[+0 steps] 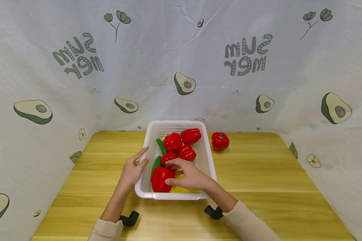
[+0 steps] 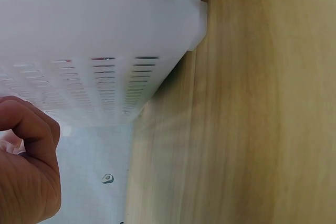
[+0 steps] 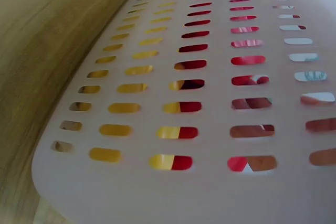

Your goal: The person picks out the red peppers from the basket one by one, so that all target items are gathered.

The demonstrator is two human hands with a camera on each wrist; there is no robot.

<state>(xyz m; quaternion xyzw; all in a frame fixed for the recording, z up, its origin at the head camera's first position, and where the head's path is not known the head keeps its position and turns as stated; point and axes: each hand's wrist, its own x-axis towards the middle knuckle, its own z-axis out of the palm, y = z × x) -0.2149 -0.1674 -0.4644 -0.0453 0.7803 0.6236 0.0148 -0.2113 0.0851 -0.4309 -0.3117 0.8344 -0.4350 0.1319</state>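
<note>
A white plastic basket [image 1: 210, 164] with slotted walls stands on the table, holding several red bell peppers [image 1: 172, 142], green vegetables [image 1: 161, 146] and yellow ones [image 1: 181, 189]. My left hand [image 1: 132, 171] holds the basket's left rim, its thumb over the edge. In the left wrist view the left hand [image 2: 31, 156] shows bent fingers beside the slotted wall. Inside the basket, my right hand [image 1: 188, 174] has its thumb and curved fingers about the large front red bell pepper [image 1: 160, 180]. The far side of that grip is hidden. Through the slots, the right wrist view shows yellow pieces [image 3: 115, 129].
One red bell pepper [image 1: 220, 141] lies on the wooden table [image 1: 259, 174], just right of the basket. Behind and at both sides hangs a pale cloth [image 1: 157, 67] printed with avocados. Black curved pieces [image 1: 129, 218] sit at both wrists.
</note>
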